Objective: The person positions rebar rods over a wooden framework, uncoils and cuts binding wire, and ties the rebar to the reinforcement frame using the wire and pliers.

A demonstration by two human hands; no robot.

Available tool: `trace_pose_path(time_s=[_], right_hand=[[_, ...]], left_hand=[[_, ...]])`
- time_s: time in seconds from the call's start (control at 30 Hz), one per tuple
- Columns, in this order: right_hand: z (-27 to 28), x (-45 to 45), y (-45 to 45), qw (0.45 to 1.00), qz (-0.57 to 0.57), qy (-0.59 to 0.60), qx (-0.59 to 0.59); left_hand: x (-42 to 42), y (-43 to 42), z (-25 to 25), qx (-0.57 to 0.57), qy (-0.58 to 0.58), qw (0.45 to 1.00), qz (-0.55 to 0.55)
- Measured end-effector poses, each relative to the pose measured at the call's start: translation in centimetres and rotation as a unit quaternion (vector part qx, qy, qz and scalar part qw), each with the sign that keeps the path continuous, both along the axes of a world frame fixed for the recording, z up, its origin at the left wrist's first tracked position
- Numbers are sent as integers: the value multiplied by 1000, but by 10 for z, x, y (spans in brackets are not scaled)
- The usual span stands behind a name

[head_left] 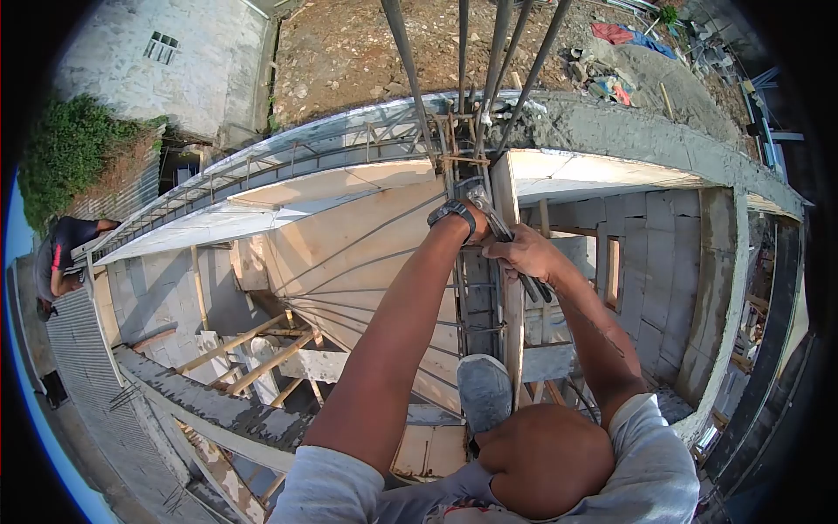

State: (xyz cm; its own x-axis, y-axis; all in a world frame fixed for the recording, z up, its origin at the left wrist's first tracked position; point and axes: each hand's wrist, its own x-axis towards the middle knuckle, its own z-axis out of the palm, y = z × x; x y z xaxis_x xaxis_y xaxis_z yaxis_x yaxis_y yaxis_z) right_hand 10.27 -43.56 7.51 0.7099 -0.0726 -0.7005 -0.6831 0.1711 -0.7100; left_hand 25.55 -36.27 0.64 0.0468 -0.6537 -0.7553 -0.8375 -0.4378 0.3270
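Observation:
My right hand (pixel 530 253) is wrapped round the dark handles of a pair of pincers (pixel 499 225). The tool's head (pixel 477 194) points away from me, among the steel bars of the beam cage (pixel 478 301). Close against the tool's left side is my left hand (pixel 477 222), below a dark wristwatch (pixel 451 211). Its fingers are mostly hidden, so what it holds cannot be made out. Beyond both hands, tied bars (pixel 463 162) cross where the cages meet, and tall upright rebars (pixel 499 52) rise there.
My shoe (pixel 484 393) stands on the narrow cage line, high above rooms. Formwork panels (pixel 371 253) lie to the left, with several thin bars across them. A concrete beam (pixel 646 131) runs right. Another person (pixel 65 253) is at the far left beside a corrugated roof (pixel 83 349).

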Motion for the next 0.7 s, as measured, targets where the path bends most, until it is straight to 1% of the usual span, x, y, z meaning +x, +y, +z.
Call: trace_pose_path(time_s=[0.03, 0.13, 0.23, 0.33, 0.37, 0.4, 0.47, 0.5, 0.53, 0.57, 0.63, 0.7], right_hand=[[2, -2, 2, 1000, -1, -14, -6], [22, -9, 10, 995, -93, -32, -9], [31, -13, 8, 995, -99, 8, 1], [34, -17, -3, 988, 17, -4, -151], [38, -17, -5, 986, 5, -4, -164], [43, -16, -8, 984, -9, -4, -177], [42, -16, -14, 980, -57, -25, -190], [46, -13, -16, 973, -73, -35, -218], [52, -10, -22, 964, -89, -44, -246], [57, -6, -28, 955, -105, -52, -273], [61, 5, -36, 945, -165, -95, -266], [65, 12, -45, 928, -230, -132, -262]], left_hand=[[1, -2, -8, -28, 0, 1000, 0], [2, -15, -22, 15, 21, 999, 24], [3, -22, -26, 71, -1, 997, 3], [-2, -22, -11, 33, -51, 996, -69], [-2, -19, -4, 22, -69, 993, -90], [-1, -13, 2, 28, -39, 997, 63], [-1, -15, 13, 52, -42, 995, 77], [-3, -16, 19, 63, -41, 994, 83], [-5, -12, 18, 59, -38, 988, 141], [-9, -11, 19, 47, -42, 986, 155], [-17, -2, 45, 28, -51, 982, 179], [-28, 13, 38, -59, -75, 976, 193]])
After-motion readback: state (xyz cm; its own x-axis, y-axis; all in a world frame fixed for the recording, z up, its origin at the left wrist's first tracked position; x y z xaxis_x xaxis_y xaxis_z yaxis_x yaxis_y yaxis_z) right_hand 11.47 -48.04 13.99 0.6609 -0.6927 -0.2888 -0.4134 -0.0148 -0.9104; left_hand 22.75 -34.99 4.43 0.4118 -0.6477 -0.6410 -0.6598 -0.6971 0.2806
